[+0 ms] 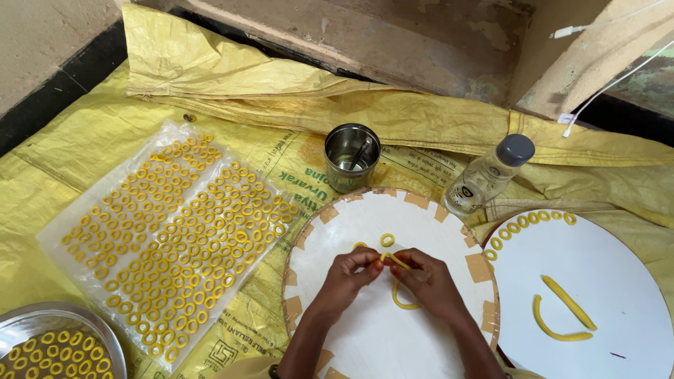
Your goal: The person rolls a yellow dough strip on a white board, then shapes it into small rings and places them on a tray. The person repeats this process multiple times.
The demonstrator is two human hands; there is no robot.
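My left hand (349, 270) and my right hand (427, 276) meet over the round white board with tan tape patches along its rim (365, 337), which lies on the yellow woven plastic sheet (91, 133) spread over the floor. Both hands are pinched narrow, fingertips together, holding the thin yellow dough strand (397, 263) between them. The strand runs from my fingertips, under my right hand, and curves out again on the board as a loop by my right palm. Just above my fingertips lies a small finished yellow dough ring (387, 240), flat on the board and apart from my fingers. A second bit of yellow dough (359, 245) peeks out at my left fingertips; I cannot tell whether it is a ring or a loose end.

To my left a clear plastic sheet (53, 235) carries many rows of the same small yellow rings (182, 238), laid flat and close together. At the lower left corner a round steel plate (42, 321) holds more of these rings.

Beyond the board stands a small steel cup (352, 158) with a spoon handle leaning inside it. To its right a clear plastic bottle with a grey cap (489, 175) lies tilted on the sheet, just beside the board's rim. On my right is a second round white board (618, 267), with a short row of rings along its upper left edge (523, 223) and two long curved yellow dough strands (565, 309) resting near its middle.
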